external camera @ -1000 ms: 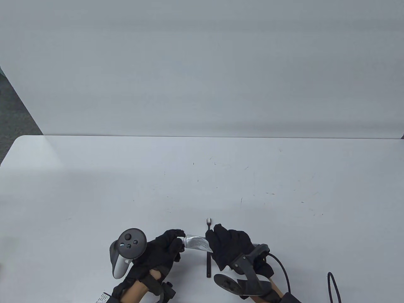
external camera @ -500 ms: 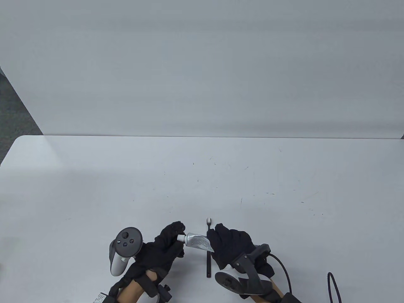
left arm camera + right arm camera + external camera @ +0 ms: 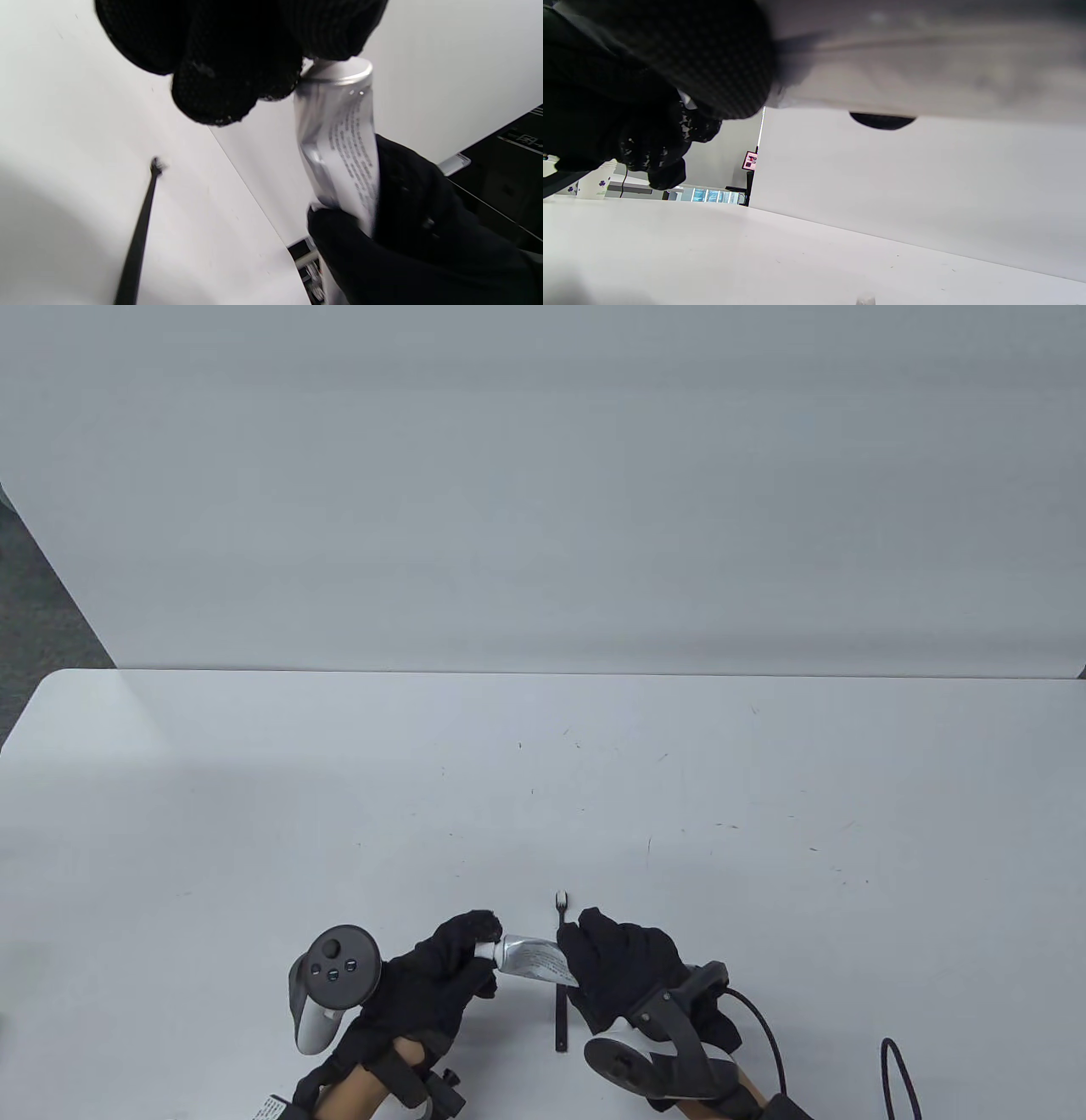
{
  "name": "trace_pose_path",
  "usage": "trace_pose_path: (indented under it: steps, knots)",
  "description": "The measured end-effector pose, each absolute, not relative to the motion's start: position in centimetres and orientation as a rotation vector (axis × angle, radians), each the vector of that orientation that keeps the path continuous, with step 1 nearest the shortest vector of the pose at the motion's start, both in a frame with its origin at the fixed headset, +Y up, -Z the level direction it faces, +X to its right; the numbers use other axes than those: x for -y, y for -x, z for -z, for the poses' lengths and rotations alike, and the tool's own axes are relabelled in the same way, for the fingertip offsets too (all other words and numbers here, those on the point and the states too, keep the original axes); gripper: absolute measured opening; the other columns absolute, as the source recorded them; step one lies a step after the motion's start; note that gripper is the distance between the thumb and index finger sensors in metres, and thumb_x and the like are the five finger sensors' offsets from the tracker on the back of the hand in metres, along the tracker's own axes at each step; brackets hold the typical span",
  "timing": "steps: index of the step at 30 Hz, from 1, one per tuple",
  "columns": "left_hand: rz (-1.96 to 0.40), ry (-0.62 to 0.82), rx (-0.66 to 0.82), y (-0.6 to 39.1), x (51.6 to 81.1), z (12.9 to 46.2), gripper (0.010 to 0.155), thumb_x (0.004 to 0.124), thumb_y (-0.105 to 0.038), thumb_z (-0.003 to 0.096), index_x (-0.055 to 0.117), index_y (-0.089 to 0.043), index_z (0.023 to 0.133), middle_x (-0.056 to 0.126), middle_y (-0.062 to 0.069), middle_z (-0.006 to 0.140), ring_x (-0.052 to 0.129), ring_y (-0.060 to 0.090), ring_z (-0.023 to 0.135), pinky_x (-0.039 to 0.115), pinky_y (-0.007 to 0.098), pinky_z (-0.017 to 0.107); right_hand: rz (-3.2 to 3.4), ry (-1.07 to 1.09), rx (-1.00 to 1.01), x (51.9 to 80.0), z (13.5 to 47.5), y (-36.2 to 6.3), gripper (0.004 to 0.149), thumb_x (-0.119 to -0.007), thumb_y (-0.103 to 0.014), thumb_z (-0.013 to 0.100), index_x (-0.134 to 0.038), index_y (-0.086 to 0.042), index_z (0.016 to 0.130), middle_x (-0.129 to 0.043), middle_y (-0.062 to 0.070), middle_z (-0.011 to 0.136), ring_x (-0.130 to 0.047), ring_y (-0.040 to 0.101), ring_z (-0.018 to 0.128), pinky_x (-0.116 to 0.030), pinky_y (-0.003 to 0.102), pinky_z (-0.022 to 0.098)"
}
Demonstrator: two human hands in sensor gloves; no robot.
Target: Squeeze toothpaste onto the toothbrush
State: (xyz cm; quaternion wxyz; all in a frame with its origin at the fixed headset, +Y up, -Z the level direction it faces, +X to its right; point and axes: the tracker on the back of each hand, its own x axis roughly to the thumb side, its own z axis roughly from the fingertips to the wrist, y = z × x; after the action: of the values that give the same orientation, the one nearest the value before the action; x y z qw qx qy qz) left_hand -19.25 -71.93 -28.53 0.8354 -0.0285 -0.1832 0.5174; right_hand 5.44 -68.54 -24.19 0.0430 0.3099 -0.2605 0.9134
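Observation:
A silver toothpaste tube [image 3: 533, 958] is held just above the table between both hands. My right hand [image 3: 580, 943] grips the tube's body. My left hand [image 3: 484, 935] pinches the white cap end [image 3: 484, 950]. In the left wrist view my left fingers [image 3: 237, 72] cover the tip of the tube [image 3: 339, 140], and the right hand [image 3: 407, 237] holds it lower down. A black toothbrush [image 3: 560, 984] lies flat on the table under the tube, its bristle head [image 3: 561, 897] pointing away from me. It also shows in the left wrist view [image 3: 138, 241].
White table [image 3: 543, 780] with a white wall behind it. A black cable [image 3: 891, 1077] lies at the lower right edge. The right wrist view shows a paper cup [image 3: 596, 183] far off to the left.
My left hand has turned at the tube's cap end and its wrist has dropped slightly down and left. The white cap end now shows between the fingers. The right hand and toothbrush stay put.

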Motion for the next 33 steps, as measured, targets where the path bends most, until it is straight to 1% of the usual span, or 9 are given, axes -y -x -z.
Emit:
trace_pose_path:
  steps: [5,8,12,16,18,21,25,29,33]
  knots:
    - [-1.128,0.064,0.372,19.8,72.6,28.7,0.063,0.07,-0.053,0.0381,0.073,-0.022,0.093,0.094,0.008,0.079,0.103,0.03,0.052,0.077,0.06,0.056,-2.785,-0.954,0.806,68.5,24.2,-5.5,0.058,-0.085,-0.037,0.039,-0.067,-0.012,0.088,-0.077,0.018,0.087,-0.088,0.042,0.064,-0.081,0.058,0.041]
    - [-1.239,0.18,0.497,19.4,72.3,28.6,0.066,0.078,-0.035,0.0458,0.049,-0.029,0.105,0.073,0.008,0.099,0.092,0.032,0.07,0.069,0.062,0.063,-2.789,-0.941,0.805,68.4,24.2,-5.7,0.058,-0.085,-0.037,0.038,-0.067,-0.012,0.088,-0.077,0.018,0.087,-0.089,0.042,0.064,-0.082,0.058,0.041]
    - [-1.132,0.049,0.427,19.5,71.8,28.4,0.053,0.079,-0.027,0.0437,0.068,-0.025,0.096,0.089,0.006,0.081,0.1,0.027,0.056,0.075,0.058,0.059,-2.8,-0.963,0.807,68.5,24.0,-5.6,0.058,-0.086,-0.037,0.038,-0.068,-0.012,0.088,-0.077,0.018,0.087,-0.088,0.042,0.064,-0.081,0.058,0.041]
    - [-1.094,0.02,0.343,19.8,72.2,28.4,0.058,0.068,-0.05,0.0404,0.079,-0.019,0.087,0.096,0.01,0.071,0.103,0.031,0.045,0.078,0.06,0.053,-2.783,-0.961,0.786,68.4,24.1,-5.7,0.058,-0.085,-0.037,0.038,-0.068,-0.012,0.088,-0.077,0.018,0.087,-0.088,0.042,0.065,-0.081,0.058,0.041]
    - [-1.144,0.067,0.397,19.7,72.4,28.5,0.067,0.066,-0.053,0.0389,0.066,-0.021,0.098,0.088,0.011,0.085,0.101,0.03,0.053,0.076,0.06,0.056,-2.793,-0.96,0.801,68.4,24.1,-5.7,0.058,-0.085,-0.037,0.038,-0.068,-0.012,0.088,-0.077,0.018,0.087,-0.089,0.042,0.064,-0.082,0.058,0.041]
    - [-1.188,0.179,0.508,19.2,72.1,28.4,0.062,0.077,-0.033,0.0462,0.051,-0.029,0.103,0.073,0.01,0.098,0.093,0.031,0.067,0.069,0.061,0.062,-2.784,-0.947,0.792,68.3,24.1,-5.9,0.058,-0.085,-0.037,0.038,-0.068,-0.012,0.088,-0.077,0.018,0.087,-0.089,0.042,0.064,-0.082,0.058,0.041]
    - [-1.106,0.058,0.436,19.3,71.7,28.4,0.053,0.076,-0.027,0.0445,0.065,-0.024,0.096,0.087,0.007,0.082,0.1,0.027,0.054,0.076,0.058,0.058,-2.799,-0.969,0.796,68.4,23.9,-5.7,0.058,-0.086,-0.037,0.038,-0.068,-0.012,0.088,-0.077,0.018,0.087,-0.088,0.041,0.064,-0.081,0.058,0.041]
    - [-1.104,0.057,0.356,20.0,71.9,28.5,0.052,0.069,-0.043,0.0447,0.072,-0.019,0.091,0.092,0.009,0.073,0.101,0.028,0.045,0.078,0.059,0.053,-2.786,-0.962,0.796,68.3,24.0,-5.7,0.058,-0.085,-0.037,0.038,-0.068,-0.012,0.088,-0.077,0.018,0.087,-0.088,0.042,0.064,-0.081,0.058,0.041]
    - [-0.837,-0.259,0.3,22.1,68.3,28.0,0.052,0.075,-0.042,0.0429,0.076,-0.018,0.089,0.094,0.011,0.073,0.102,0.031,0.045,0.078,0.06,0.052,-2.76,-0.879,0.822,67.3,24.3,-6.9,0.058,-0.085,-0.037,0.038,-0.068,-0.012,0.088,-0.077,0.018,0.087,-0.088,0.042,0.064,-0.082,0.058,0.041]
